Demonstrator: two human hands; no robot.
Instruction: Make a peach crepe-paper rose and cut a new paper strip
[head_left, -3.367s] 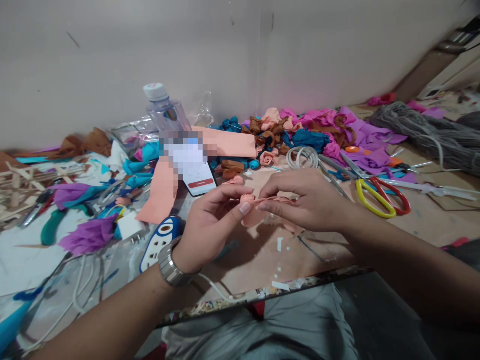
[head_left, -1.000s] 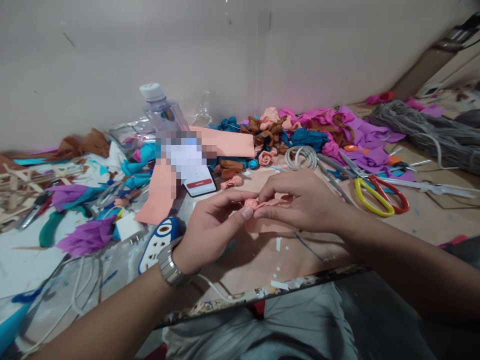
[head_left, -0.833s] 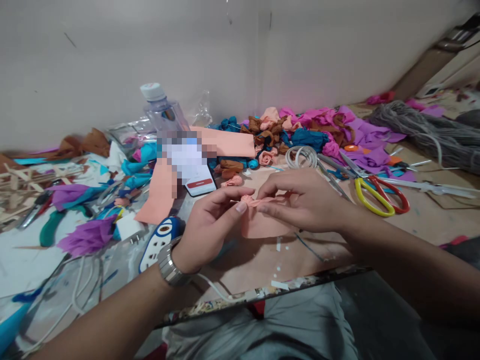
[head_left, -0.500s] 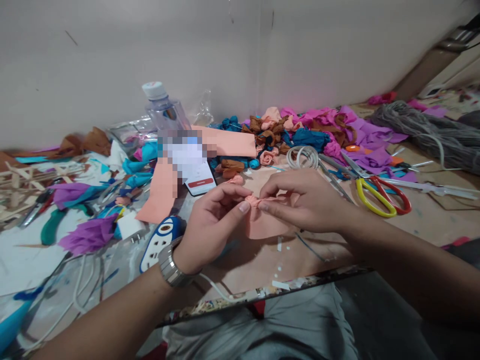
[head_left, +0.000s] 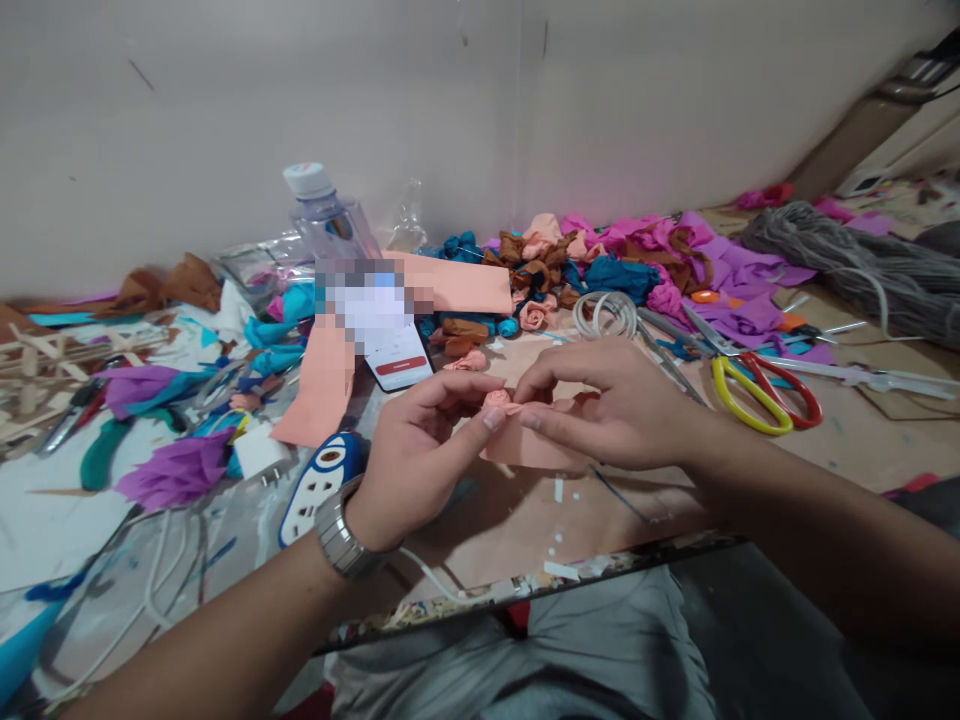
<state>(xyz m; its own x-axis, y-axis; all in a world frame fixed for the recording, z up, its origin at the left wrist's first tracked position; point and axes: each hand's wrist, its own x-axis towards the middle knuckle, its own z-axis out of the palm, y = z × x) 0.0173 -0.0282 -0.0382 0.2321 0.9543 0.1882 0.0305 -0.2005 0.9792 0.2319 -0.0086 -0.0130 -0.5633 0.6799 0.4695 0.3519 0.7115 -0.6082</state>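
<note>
Between my hands, above the front of the table, is a peach crepe paper rose (head_left: 497, 400) with a small coiled head. My left hand (head_left: 427, 430) pinches the rose's head between thumb and fingers. My right hand (head_left: 611, 405) pinches the loose paper strip (head_left: 536, 445) just right of the coil; the strip hangs below my fingers. Part of the strip is hidden by my right hand. Behind my left fingers lies another small peach paper rose (head_left: 469, 363).
Scissors (head_left: 750, 395) with yellow and red handles lie to the right. Left of my hands are a power strip (head_left: 319, 490) and a phone (head_left: 397, 355). Behind stand a bottle (head_left: 330, 220) and a heap of coloured paper roses (head_left: 615, 265). Grey cord (head_left: 847, 270) lies far right.
The coil has turned in my left fingers and the strip beside it has been gathered and folded, its loose part shifting below my right hand. Both hands stay in nearly the same place.
</note>
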